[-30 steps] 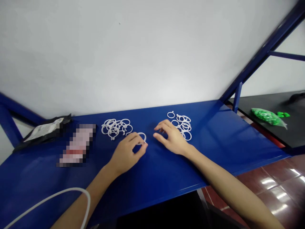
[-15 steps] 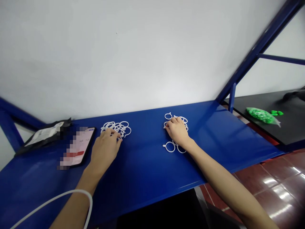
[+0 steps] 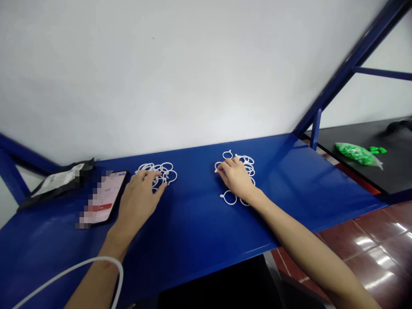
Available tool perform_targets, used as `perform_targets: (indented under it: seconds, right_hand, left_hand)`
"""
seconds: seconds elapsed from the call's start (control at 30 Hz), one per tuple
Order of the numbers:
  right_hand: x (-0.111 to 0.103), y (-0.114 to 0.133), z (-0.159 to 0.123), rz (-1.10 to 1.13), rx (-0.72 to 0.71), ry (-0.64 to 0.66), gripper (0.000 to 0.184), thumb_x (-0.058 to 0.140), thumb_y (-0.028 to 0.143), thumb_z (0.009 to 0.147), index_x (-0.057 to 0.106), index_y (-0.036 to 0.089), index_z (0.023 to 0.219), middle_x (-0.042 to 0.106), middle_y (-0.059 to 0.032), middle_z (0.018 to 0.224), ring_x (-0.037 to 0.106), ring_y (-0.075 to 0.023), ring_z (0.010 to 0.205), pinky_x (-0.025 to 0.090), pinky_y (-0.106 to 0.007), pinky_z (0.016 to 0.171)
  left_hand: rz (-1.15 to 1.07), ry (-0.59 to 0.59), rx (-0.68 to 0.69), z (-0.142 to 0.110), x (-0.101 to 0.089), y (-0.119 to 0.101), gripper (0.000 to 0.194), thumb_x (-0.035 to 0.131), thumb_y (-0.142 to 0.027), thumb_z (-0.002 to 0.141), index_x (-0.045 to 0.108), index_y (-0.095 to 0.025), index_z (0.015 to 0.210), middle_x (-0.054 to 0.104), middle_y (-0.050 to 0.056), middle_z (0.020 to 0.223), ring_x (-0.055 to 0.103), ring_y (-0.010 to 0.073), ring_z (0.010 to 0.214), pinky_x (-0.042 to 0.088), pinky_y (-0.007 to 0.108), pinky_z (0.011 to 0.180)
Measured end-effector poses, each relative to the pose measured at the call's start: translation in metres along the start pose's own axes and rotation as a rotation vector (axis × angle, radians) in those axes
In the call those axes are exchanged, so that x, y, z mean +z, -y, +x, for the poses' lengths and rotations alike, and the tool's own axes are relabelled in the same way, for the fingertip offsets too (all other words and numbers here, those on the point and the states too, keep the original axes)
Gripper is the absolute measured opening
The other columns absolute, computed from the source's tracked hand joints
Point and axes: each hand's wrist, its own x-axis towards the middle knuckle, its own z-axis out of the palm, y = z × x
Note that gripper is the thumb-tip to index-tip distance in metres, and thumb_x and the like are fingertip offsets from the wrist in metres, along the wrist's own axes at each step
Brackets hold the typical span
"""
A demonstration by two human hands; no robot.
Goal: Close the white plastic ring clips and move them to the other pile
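My left hand (image 3: 137, 201) hovers over the near side of a tangled heap of white plastic rings (image 3: 165, 171), thumb and fingers apart. My right hand (image 3: 236, 174) has its thumb and fingertips closed on a white ring (image 3: 216, 171) with a small knob, at the left edge of a second group of white rings (image 3: 248, 165). Part of that group lies hidden under the palm. A single ring (image 3: 229, 151) lies behind the right hand, and another knobbed ring (image 3: 222, 196) lies in front of it.
A phone (image 3: 109, 197) and a black package (image 3: 61, 182) with a white label lie left on the blue table (image 3: 193, 227). A white cable (image 3: 71, 268) crosses my left forearm. At right, a black table (image 3: 367, 128) holds a bag of green pieces (image 3: 355, 153).
My right hand has drawn a ring slightly left, out from its group. My left hand's thumb and fingers have spread apart, and the hand has shifted a little left.
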Motion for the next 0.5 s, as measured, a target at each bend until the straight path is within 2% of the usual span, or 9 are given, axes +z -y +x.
perform_targets:
  seconds: [0.1,0.17,0.23,0.3,0.4,0.5]
  right_hand:
    - [-0.008,0.015,-0.003,0.326,-0.093,0.033,0.018,0.050,0.024,0.106,0.067,0.018,0.104,0.071,-0.0098,0.102,0.061,-0.0237,0.096,0.050,-0.039,0.089]
    - [-0.013,0.028,-0.008,0.601,-0.138,0.118,0.015,0.053,0.028,0.106,0.065,0.020,0.106,0.072,-0.0061,0.102,0.065,-0.0193,0.092,0.051,-0.033,0.085]
    - [-0.017,0.039,-0.012,0.811,-0.131,0.203,0.015,0.056,0.032,0.104,0.066,0.020,0.103,0.071,-0.0027,0.094,0.064,-0.0158,0.081,0.051,-0.029,0.076]
    - [-0.020,0.047,-0.015,0.930,-0.097,0.256,0.014,0.060,0.032,0.101,0.067,0.020,0.099,0.067,0.0006,0.083,0.060,-0.0133,0.071,0.047,-0.026,0.068]
    - [-0.021,0.050,-0.017,1.055,-0.090,0.360,0.010,0.062,0.026,0.095,0.066,0.018,0.091,0.060,0.0039,0.073,0.053,-0.0112,0.064,0.042,-0.024,0.063]
    - [-0.020,0.050,-0.018,1.209,-0.088,0.481,0.024,0.053,0.024,0.093,0.054,0.019,0.070,0.050,0.0058,0.062,0.043,-0.0102,0.058,0.035,-0.024,0.057]
  left_hand:
    - [-0.277,-0.088,0.085,-0.007,0.000,-0.022,0.032,0.056,-0.040,0.095,0.065,-0.023,0.121,0.065,0.008,0.125,0.067,0.0232,0.096,0.054,0.039,0.092]
    - [-0.463,-0.068,0.178,-0.015,0.003,-0.040,0.032,0.057,-0.039,0.096,0.063,-0.026,0.125,0.065,0.006,0.129,0.066,0.0168,0.085,0.056,0.035,0.087]
    - [-0.611,0.012,0.251,-0.023,0.006,-0.056,0.026,0.056,-0.037,0.096,0.063,-0.025,0.118,0.069,0.005,0.121,0.064,0.0146,0.080,0.055,0.033,0.083]
    - [-0.707,0.122,0.257,-0.029,0.010,-0.067,0.017,0.055,-0.037,0.096,0.063,-0.022,0.099,0.070,0.002,0.097,0.062,0.0140,0.075,0.053,0.029,0.074]
    - [-0.793,0.296,0.227,-0.034,0.011,-0.075,0.028,0.057,-0.039,0.094,0.052,-0.021,0.073,0.057,-0.004,0.068,0.052,0.0115,0.062,0.044,0.025,0.060]
    - [-0.884,0.426,0.296,-0.037,0.008,-0.078,0.035,0.057,-0.037,0.093,0.049,-0.020,0.065,0.053,-0.003,0.065,0.048,0.0101,0.059,0.039,0.025,0.058]
